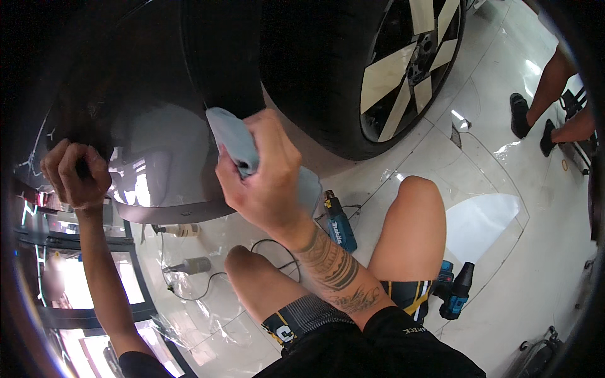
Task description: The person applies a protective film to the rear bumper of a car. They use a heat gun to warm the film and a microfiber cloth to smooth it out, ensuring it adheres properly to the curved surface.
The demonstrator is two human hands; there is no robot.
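My right hand (265,176) grips a folded grey-blue cloth (230,135) against the edge of the glossy dark bumper (161,151), beside the wheel arch; part of the cloth hangs below my wrist. My left hand (79,173) is on the bumper's left part, fingers curled, and I cannot make out whether anything is inside them. The black tyre (315,120) with its cream-and-black rim (387,75) stands just to the right of the cloth.
A teal heat gun (340,230) and bottles (192,266) lie below the bumper among cords. A cordless blower (457,293) and white sheet (482,223) lie by my right knee. Another person's legs (548,88) stand at upper right, near wheeled equipment (542,353) further down.
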